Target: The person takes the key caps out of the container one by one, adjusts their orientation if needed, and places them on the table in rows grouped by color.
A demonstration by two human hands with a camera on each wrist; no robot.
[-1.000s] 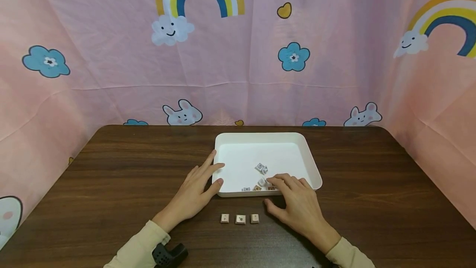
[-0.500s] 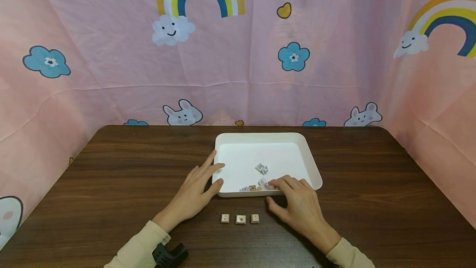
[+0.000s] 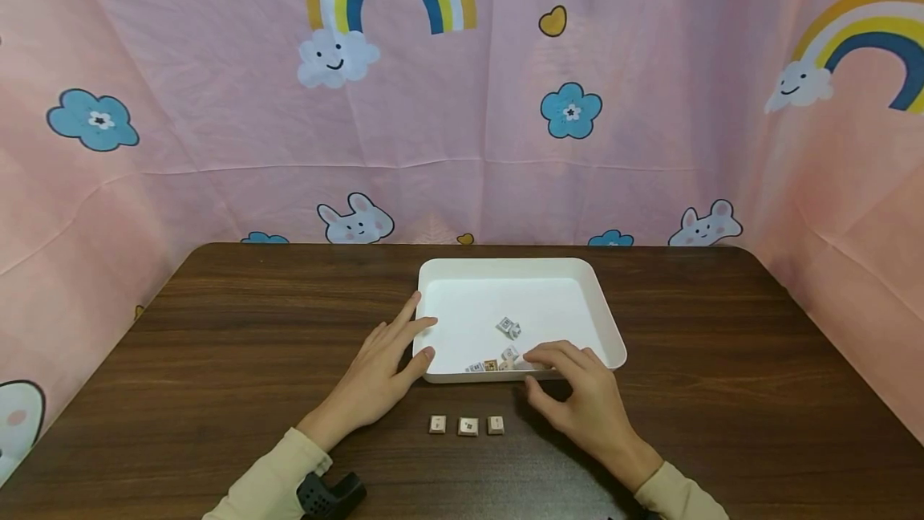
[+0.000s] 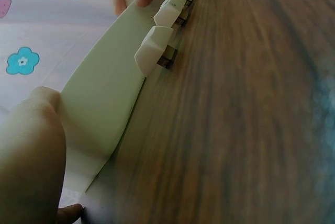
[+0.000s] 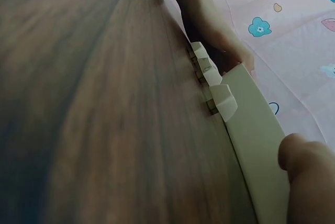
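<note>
A white tray (image 3: pixel 462 303) holds several small keycaps. One pair of grey-white keycaps (image 3: pixel 508 328) lies mid-tray, and light and brownish keycaps (image 3: pixel 491 365) gather along the near wall. In front of the tray, three cream keycaps (image 3: pixel 468 426) stand in a row on the table. My left hand (image 3: pixel 378 367) rests with spread fingers at the tray's left side, its thumb by the near left corner. My right hand (image 3: pixel 577 392) reaches over the near wall with bent fingers, thumb apart outside the tray. Its fingertips hide part of the keycaps; no held piece shows.
The dark wooden table (image 3: pixel 253 327) surrounds the tray. A pink printed curtain (image 3: pixel 462 119) hangs behind it and at both sides. A black wrist device (image 3: pixel 328 496) sits on the left sleeve.
Keycaps along the tray's near wall have shifted left and bunched together. My right hand has drawn slightly right, its thumb moving rightward. My left hand and the row of three have stayed put.
</note>
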